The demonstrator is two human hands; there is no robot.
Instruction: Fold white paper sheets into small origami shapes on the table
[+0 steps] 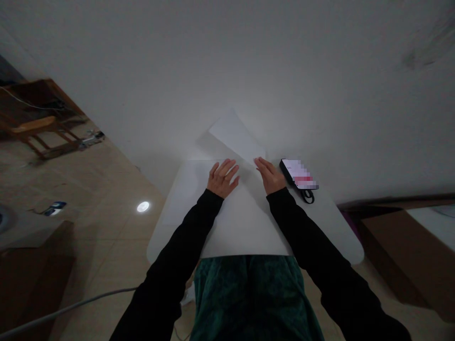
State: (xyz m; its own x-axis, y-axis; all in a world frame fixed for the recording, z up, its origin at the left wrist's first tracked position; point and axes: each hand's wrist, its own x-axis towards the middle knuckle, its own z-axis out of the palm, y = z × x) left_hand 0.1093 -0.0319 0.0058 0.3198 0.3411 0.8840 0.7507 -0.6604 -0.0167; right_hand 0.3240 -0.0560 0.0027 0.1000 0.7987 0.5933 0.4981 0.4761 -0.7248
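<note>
A strip-like sheet of white paper [237,133] rises at a slant above the far edge of the white table [245,237], close to the wall. The fingers of my right hand [270,176] are pressed together on its lower right corner. My left hand [222,178] hovers or rests just left of the paper, fingers apart, with nothing seen in it. Partly behind the left forearm, another white sheet [185,194] lies flat on the table's left side. Whether my left fingertips touch a sheet is hard to tell.
A phone [299,174] with a lit screen and a black loop [307,195] lies right of my right hand. The wall [227,57] stands directly behind the table. Cardboard boxes [401,251] are at the right, a wooden chair [39,125] far left, and a cable [78,303] lower left.
</note>
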